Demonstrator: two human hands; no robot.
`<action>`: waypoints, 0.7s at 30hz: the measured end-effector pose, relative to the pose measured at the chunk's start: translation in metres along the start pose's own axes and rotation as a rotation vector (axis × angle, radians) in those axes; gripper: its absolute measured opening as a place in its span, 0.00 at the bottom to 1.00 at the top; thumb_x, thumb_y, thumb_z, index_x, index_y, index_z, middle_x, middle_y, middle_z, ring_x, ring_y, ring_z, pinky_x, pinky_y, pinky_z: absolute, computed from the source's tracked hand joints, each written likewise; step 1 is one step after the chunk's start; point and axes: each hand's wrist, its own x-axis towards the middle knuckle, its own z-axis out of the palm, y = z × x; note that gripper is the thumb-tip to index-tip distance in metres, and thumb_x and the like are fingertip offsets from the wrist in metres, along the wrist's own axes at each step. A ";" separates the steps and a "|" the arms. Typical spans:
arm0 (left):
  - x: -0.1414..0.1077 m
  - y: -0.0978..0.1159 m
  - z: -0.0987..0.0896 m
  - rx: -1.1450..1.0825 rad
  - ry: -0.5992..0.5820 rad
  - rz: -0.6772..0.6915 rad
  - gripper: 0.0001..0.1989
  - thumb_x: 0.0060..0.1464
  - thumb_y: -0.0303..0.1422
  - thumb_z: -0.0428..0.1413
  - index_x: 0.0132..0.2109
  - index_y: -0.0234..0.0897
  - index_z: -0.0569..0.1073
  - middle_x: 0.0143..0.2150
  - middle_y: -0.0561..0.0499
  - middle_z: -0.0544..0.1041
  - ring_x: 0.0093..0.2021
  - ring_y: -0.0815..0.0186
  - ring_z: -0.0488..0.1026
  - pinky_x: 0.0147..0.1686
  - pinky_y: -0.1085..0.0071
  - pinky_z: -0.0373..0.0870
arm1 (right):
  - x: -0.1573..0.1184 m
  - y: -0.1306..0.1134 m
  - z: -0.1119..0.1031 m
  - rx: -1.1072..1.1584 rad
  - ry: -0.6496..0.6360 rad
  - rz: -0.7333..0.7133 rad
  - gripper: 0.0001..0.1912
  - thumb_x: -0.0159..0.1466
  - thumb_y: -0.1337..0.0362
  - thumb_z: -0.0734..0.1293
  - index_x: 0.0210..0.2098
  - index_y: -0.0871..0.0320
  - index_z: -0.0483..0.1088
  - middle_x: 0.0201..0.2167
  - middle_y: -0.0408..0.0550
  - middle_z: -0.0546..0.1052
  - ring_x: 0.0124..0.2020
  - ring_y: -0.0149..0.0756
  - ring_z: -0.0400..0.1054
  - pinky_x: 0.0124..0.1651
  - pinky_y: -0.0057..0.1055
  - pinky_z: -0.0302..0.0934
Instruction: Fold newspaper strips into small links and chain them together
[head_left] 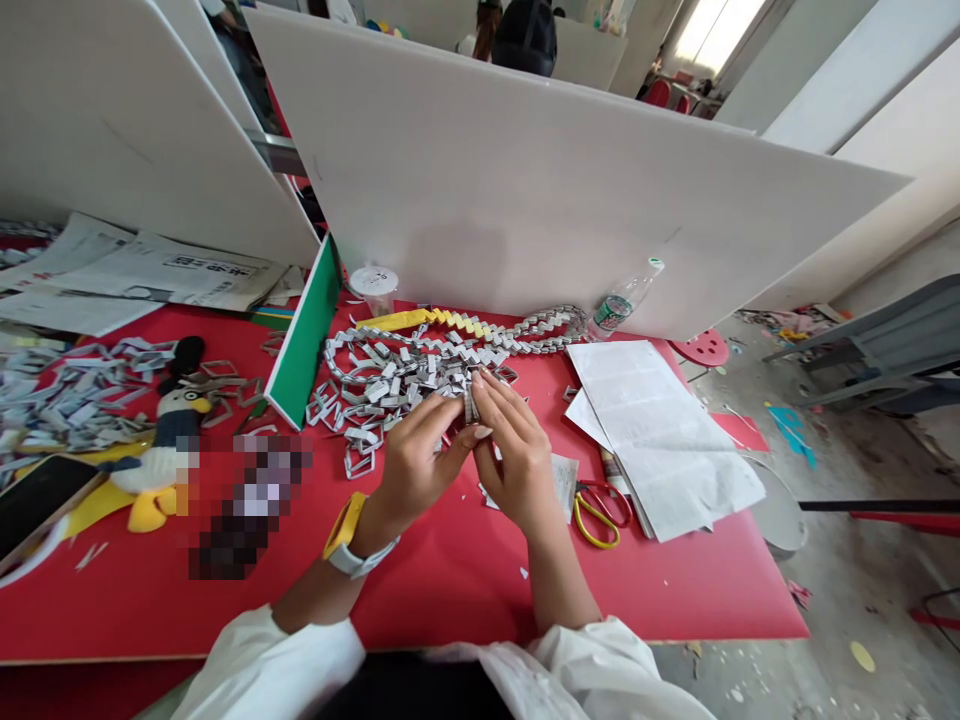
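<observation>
Over the red table (450,600), my left hand (416,460) and my right hand (516,450) meet at the fingertips. Between them they pinch a small folded paper piece (470,403), mostly hidden by the fingers. Just beyond lies a heap of folded grey-white paper links (379,385), some bent into open loops. Behind the heap runs a woven zigzag paper chain (540,330), yellow at its left part and grey toward the right. Scissors (596,530) with red and yellow handles rest right of my right forearm.
White paper sheets (667,430) lie at the right, below a plastic bottle (624,300). A lidded cup (375,285) stands by the white partition (570,190). Left of a green divider (306,335) are a plush bird (161,465), a phone (45,505), newspapers (172,270) and more links.
</observation>
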 end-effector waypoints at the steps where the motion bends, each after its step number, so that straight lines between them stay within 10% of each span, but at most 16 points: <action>1: 0.000 -0.001 -0.001 -0.012 0.000 -0.003 0.05 0.59 0.29 0.56 0.43 0.35 0.72 0.31 0.48 0.72 0.31 0.67 0.68 0.34 0.73 0.65 | 0.000 0.000 0.000 0.026 -0.033 -0.003 0.35 0.64 0.75 0.58 0.69 0.52 0.48 0.64 0.55 0.65 0.67 0.44 0.55 0.64 0.51 0.58; 14: 0.002 0.006 -0.002 -0.585 0.017 -0.559 0.11 0.60 0.36 0.54 0.37 0.35 0.78 0.27 0.51 0.74 0.24 0.72 0.70 0.24 0.76 0.71 | 0.005 0.003 -0.005 0.266 0.048 0.015 0.27 0.64 0.75 0.62 0.62 0.53 0.63 0.60 0.54 0.69 0.65 0.44 0.59 0.64 0.51 0.60; 21: 0.001 0.002 -0.005 -0.269 0.137 -0.400 0.07 0.58 0.31 0.57 0.38 0.35 0.80 0.29 0.52 0.75 0.26 0.74 0.71 0.26 0.81 0.70 | 0.005 0.006 -0.002 0.267 0.001 -0.019 0.28 0.64 0.73 0.66 0.62 0.54 0.62 0.60 0.55 0.70 0.66 0.43 0.58 0.64 0.51 0.60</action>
